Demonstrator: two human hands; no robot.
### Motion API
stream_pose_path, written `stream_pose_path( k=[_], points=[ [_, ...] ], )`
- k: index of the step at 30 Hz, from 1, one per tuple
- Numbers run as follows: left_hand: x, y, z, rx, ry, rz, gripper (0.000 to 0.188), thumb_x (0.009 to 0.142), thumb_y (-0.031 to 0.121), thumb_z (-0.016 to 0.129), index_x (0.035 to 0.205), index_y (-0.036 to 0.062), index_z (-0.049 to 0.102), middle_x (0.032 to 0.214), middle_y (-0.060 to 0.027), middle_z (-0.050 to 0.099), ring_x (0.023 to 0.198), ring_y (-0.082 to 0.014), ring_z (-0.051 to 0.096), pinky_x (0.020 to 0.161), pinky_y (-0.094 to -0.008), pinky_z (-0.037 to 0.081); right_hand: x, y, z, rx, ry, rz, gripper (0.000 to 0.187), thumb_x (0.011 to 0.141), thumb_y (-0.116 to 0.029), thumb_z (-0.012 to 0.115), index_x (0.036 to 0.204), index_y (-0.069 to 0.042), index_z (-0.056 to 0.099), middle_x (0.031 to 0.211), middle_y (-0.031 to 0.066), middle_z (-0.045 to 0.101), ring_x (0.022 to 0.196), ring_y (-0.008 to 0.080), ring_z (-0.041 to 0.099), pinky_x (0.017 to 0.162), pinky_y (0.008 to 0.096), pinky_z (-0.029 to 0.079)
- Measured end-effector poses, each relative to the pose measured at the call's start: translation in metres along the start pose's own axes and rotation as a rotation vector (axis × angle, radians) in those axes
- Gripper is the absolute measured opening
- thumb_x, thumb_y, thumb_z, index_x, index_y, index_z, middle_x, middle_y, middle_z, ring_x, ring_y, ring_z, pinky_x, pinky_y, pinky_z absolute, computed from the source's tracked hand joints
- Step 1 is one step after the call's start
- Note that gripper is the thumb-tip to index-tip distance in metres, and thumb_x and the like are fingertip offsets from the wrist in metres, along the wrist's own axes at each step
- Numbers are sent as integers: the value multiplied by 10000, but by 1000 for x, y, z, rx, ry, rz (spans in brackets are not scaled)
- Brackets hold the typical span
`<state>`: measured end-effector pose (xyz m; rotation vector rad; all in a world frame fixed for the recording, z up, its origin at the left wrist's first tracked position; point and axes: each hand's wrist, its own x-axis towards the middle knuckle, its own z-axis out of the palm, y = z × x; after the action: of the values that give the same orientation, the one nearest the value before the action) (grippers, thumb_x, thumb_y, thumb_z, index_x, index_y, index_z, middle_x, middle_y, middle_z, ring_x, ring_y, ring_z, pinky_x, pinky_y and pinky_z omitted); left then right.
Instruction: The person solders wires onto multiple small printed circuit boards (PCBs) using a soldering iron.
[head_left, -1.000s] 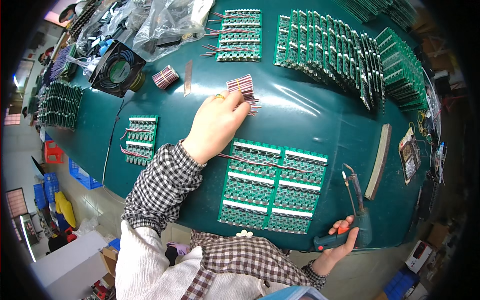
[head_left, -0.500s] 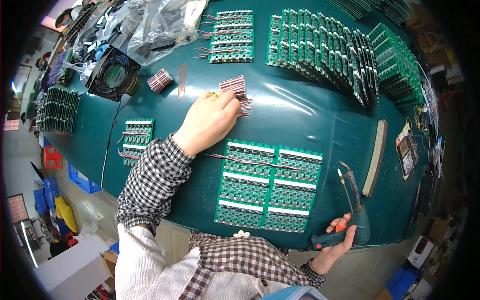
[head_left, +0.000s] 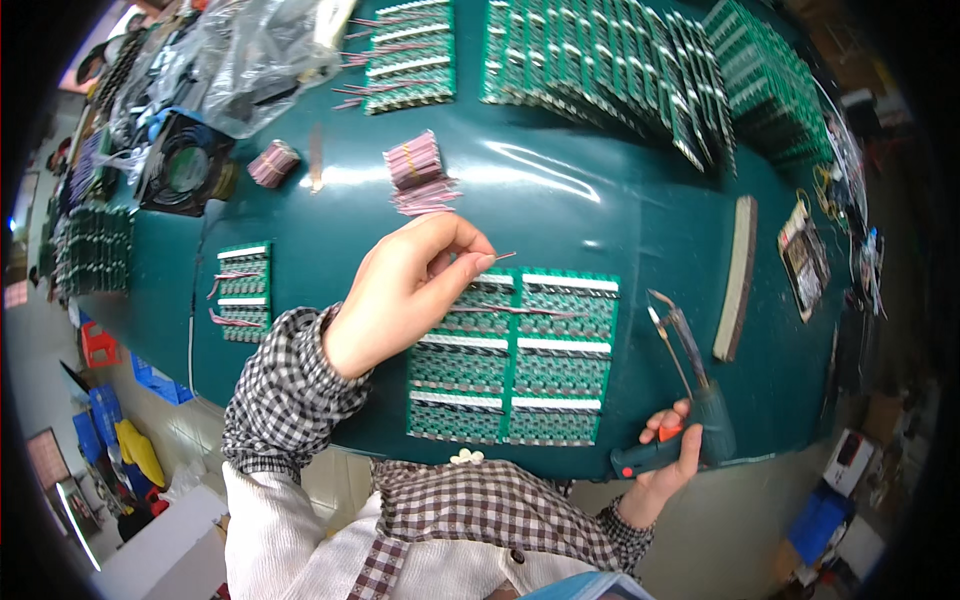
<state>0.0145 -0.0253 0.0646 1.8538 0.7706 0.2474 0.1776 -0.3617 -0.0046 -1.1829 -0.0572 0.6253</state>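
Observation:
My left hand is closed in a pinch over the upper left part of a green circuit board panel. A short thin red-brown wire sticks out from its fingertips. Other dark red wires lie across the panel's top row. Beyond the hand are a banded bundle of wires and some loose wires. My right hand is wrapped round the handle of a dark green soldering gun with an orange trigger. Its tip points up and away, to the right of the panel, touching nothing.
A smaller board panel with wires lies at left, another at the back. Stacked boards fill the far right. A second wire bundle, a fan, plastic bags and a long bar also lie on the table.
My left hand has come away from the wire bundle, nearer and to the right, with a wire in its fingers. My right hand holds the soldering gun much as before. The view has shifted slightly.

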Motion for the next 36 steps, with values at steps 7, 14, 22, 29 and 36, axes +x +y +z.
stream_pose_path(
  k=[7, 14, 22, 29, 36],
  points=[
    [2, 22, 46, 426, 117, 452, 136, 854, 1, 719, 953, 44, 636, 870, -85, 620, 808, -296, 563, 721, -393, 455, -3, -13, 2, -52, -6, -52, 423, 977, -261, 644, 1218, 82, 589, 943, 123, 663, 830, 263, 686, 615, 349, 600],
    [6, 16, 85, 691, 88, 662, 187, 801, 105, 669, 984, 73, 650, 889, -38, 614, 814, -225, 588, 705, -354, 466, -7, -23, 5, -99, 35, -78, 418, 953, -242, 659, 1202, 88, 599, 939, 126, 662, 819, 266, 685, 613, 349, 600],
    [4, -1, 88, 627, 16, 645, 271, 752, 120, 662, 1016, 92, 715, 927, -8, 623, 766, -171, 616, 633, -312, 484, -9, -22, 6, -123, 35, -73, 412, 942, -221, 673, 1195, 95, 597, 925, 139, 655, 800, 276, 688, 614, 349, 605],
    [7, 7, 95, 740, -32, 772, 268, 733, 106, 676, 992, 45, 704, 905, -28, 589, 776, -170, 601, 625, -316, 487, -11, -24, 5, -113, 39, -64, 420, 938, -213, 682, 1208, 94, 586, 935, 144, 657, 813, 279, 693, 617, 355, 610],
    [17, -2, 98, 316, -31, 545, 166, 807, 20, 698, 969, 57, 695, 845, -88, 563, 745, -274, 621, 640, -388, 510, -18, -30, 4, -160, 37, -64, 448, 942, -232, 696, 1221, 98, 579, 958, 157, 660, 841, 282, 701, 623, 358, 618]
  ],
)
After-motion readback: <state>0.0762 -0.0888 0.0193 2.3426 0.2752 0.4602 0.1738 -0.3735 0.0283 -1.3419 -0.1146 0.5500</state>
